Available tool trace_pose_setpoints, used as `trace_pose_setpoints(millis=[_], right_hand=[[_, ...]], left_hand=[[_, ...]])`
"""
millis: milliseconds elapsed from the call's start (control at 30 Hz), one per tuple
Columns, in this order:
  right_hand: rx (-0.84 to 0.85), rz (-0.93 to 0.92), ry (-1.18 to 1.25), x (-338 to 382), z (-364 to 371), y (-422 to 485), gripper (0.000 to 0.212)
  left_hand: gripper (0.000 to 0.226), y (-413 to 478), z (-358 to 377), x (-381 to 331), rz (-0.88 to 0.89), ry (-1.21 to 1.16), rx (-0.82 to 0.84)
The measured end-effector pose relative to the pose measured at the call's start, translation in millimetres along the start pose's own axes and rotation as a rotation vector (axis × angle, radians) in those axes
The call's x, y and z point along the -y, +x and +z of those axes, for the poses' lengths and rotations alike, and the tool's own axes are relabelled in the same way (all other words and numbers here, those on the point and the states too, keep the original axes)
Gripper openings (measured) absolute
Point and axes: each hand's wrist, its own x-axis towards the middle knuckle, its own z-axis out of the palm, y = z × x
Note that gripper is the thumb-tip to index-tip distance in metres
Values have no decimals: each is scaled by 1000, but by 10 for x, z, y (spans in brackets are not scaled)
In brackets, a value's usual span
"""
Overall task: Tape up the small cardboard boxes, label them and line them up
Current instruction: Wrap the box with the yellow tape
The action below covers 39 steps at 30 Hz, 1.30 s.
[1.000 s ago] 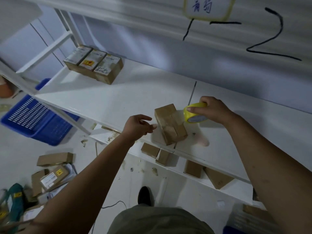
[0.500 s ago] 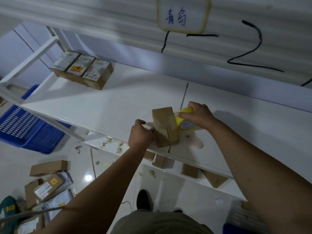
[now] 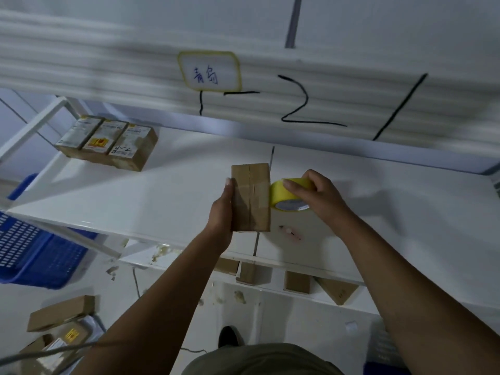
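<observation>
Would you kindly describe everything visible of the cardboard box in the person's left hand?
The small cardboard box is plain brown and oblong, with no label showing and a seam running lengthwise down its middle. It points away from the person over the white shelf. The left hand grips its left side; the yellow tape roll, held by the right hand, meets its right edge.
</observation>
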Motion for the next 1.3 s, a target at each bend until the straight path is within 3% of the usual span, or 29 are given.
trace_pose_setpoints(millis=[167,267,400,500,600,733,900,1033,1167,1233,1300], right_hand=[[31,-33,119,43,-176,-285,53],[47,-21,182,-32,-239,-438,53],[104,-14,325,-84,-102,-590,80],[-61,-62,261,-41,-110,-638,58],[-118,-92,-31,-95,-123,-690,61],[-97,-80,-87,-81,56,-727,59],[-104,-9,-133,118,211,-700,52],[-171,-17,-152,140,259,-730,46],[-243,-40,-222,77,334,-764,50],[-301,-56,-330,72,369,-785,49],[-321,-78,-452,106,385,-797,45]], left_hand=[[56,-87,25,-67,54,151,94],[65,-116,-42,-40,76,211,24],[60,-186,-50,-1,67,154,-24],[66,-197,-164,-73,70,84,-37],[78,-228,-309,-144,35,100,149],[67,-317,-255,-95,-97,-43,407],[59,-360,-90,18,-173,-124,483],[56,-369,-105,-17,33,187,409],[37,-314,-79,-131,319,571,84],[66,-412,-39,-276,281,636,83],[79,-543,-1,-381,179,678,221]])
